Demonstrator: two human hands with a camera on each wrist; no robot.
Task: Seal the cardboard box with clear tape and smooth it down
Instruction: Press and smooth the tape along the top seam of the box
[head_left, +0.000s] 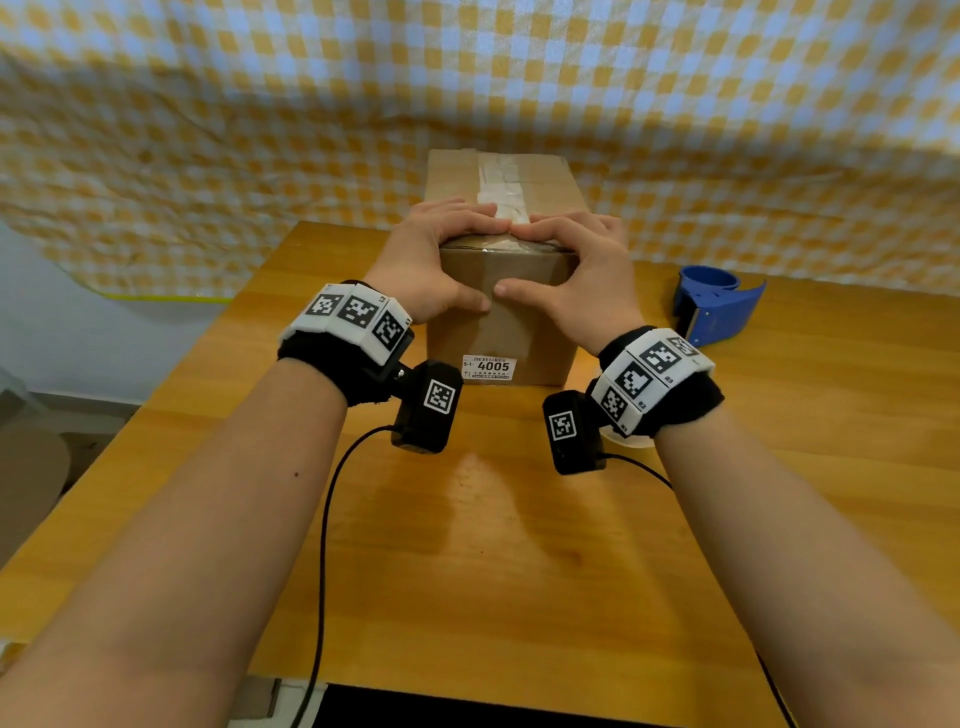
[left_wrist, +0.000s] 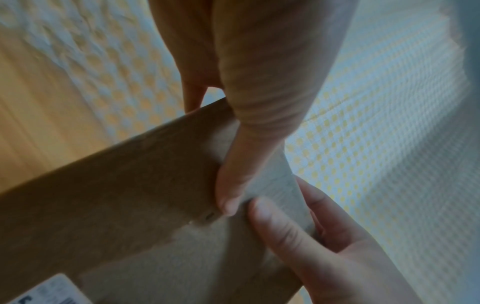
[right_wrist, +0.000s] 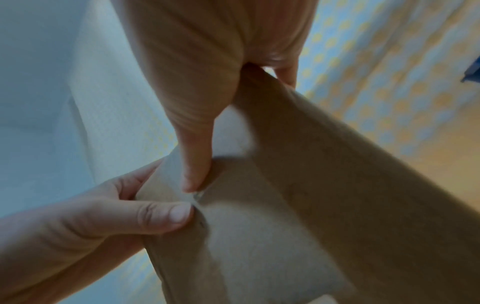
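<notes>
Under both hands, the near top edge of the cardboard box (head_left: 506, 306) is covered, so the stretch of clear tape (head_left: 500, 179) there cannot be seen; only its far run shows, glary and wrinkled. The left hand (head_left: 439, 260) and right hand (head_left: 576, 265) hide their own fingertips where these meet on the lid. Below the thumbs, the small print on the white label (head_left: 489, 368) is too small to read apart from "4005". Behind the right wrist, a pale round object is almost wholly hidden. Both wrist views are blurred; the left one cuts the label off at its bottom edge.
</notes>
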